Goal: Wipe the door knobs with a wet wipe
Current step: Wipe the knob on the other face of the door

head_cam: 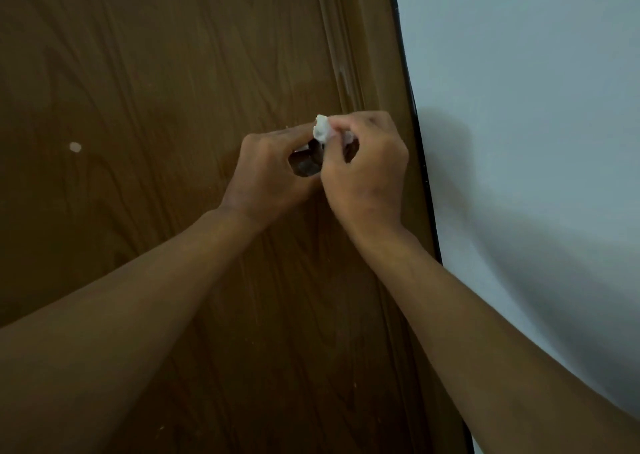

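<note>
Knob (306, 166) first: it sits on the brown wooden door (138, 107), close to the door's right edge, and only a dark, rounded bit of it shows through the gap between the two hands. The left hand (268, 173) curls around the knob from its left side, fingers bent, apparently steadying it. The right hand (367, 173) is closed on a bunched white wipe (322, 129), pinched in the fingertips just above and to the right of the knob, touching or nearly touching its top; I can't tell which. I'd say the wiping is under way on this knob, though how much of it is already clean can't be read from here. Any other knobs are out of sight, so they presumably remain. No wipe packet, bin or other container is visible near the door. Right of the door is a pale wall (536, 107).
</note>
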`<state>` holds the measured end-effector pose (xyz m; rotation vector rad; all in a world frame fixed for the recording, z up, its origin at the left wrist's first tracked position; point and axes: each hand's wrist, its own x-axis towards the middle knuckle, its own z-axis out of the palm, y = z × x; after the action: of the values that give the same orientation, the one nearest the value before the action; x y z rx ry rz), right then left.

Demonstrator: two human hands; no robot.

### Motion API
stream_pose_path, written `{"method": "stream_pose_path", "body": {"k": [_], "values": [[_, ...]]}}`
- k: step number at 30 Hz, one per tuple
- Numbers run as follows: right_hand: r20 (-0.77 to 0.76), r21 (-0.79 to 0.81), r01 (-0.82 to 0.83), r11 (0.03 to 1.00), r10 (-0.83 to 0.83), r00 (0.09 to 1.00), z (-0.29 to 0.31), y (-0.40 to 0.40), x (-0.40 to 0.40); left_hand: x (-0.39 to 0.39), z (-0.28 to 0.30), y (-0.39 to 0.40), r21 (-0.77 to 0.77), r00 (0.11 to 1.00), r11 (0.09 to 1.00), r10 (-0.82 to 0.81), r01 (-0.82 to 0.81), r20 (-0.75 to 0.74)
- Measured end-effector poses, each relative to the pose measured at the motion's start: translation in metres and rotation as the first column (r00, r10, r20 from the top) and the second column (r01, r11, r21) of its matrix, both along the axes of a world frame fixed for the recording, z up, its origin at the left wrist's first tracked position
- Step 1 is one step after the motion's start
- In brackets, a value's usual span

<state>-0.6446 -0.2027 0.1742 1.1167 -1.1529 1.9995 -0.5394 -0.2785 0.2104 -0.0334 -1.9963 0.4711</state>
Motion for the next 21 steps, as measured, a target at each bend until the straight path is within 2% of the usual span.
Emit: {"method": "stream_pose_path", "body": {"k": [3,8,12,17,21], "values": [[-0.138,0.01,0.03,1.0,-0.028,0.99,-0.017,-0.001,-0.004,0.0,0.001,-0.002,-0.001,1.0,1.0,0.01,-0.01,-0.019],[0.008,-0.042,0.018,0.999,-0.018,1.0,-0.011,0.0,-0.008,0.0,0.001,-0.001,0.01,0.999,0.999,0.041,-0.041,-0.013],[-0.093,0.0,-0.008,1.0,0.008,0.996,-0.012,-0.001,0.0,0.0,0.0,0.001,-0.007,1.0,1.0,-0.006,0.006,-0.019],[-0.037,0.019,0.056,0.998,-0.055,0.998,-0.011,0.002,-0.005,-0.001,-0.001,0.001,0.024,0.998,0.999,0.046,-0.045,-0.034],[-0.111,0.008,0.071,0.997,-0.07,0.991,-0.019,-0.002,0.005,0.001,-0.001,-0.001,0.015,0.998,0.999,0.05,-0.05,-0.044]]}}
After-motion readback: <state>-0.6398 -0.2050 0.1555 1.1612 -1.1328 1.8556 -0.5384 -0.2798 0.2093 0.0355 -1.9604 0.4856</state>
